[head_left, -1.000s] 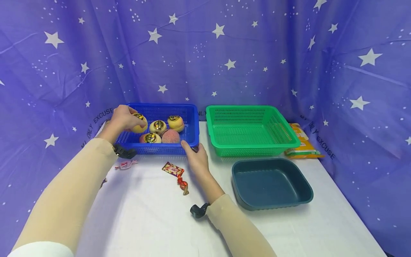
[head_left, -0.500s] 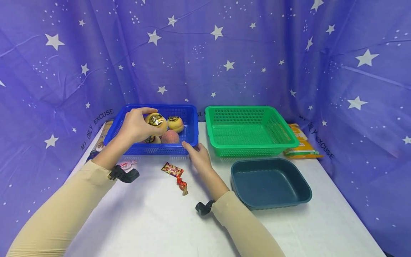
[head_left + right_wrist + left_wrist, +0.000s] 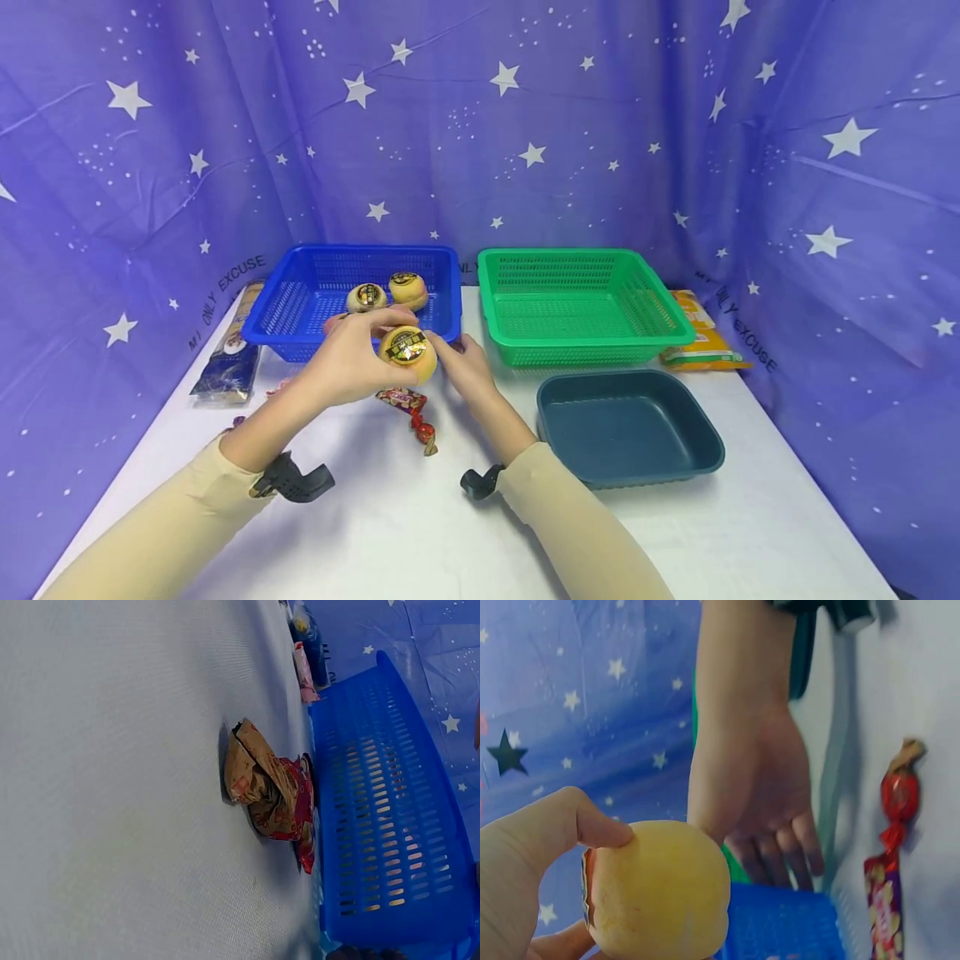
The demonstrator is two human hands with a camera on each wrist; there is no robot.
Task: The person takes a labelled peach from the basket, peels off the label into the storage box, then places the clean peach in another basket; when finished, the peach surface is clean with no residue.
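Observation:
My left hand (image 3: 352, 354) holds a yellow peach (image 3: 408, 354) with a black-and-gold sticker, pinched between thumb and fingers in front of the blue basket (image 3: 273, 340). The left wrist view shows the thumb pressed on the peach (image 3: 660, 892). At the basket's front right corner is my right hand (image 3: 468, 367), its thumb by the rim and its fingers below. In the right wrist view the blue basket (image 3: 397, 817) stands close, the fingers dark at the bottom edge. Two stickered peaches (image 3: 408, 290) show inside the basket; others are mostly hidden behind the left hand.
A green basket (image 3: 588, 342) stands right of the blue one, with a dark teal tub (image 3: 630, 479) before it. Wrapped candies (image 3: 423, 432) lie on the white table. An orange packet (image 3: 701, 354) is at far right, a dark-blue packet (image 3: 228, 375) at left.
The left hand has lifted the peach from the basket's left side and carried it right and toward me, past the front rim. The right hand stays at the basket's corner.

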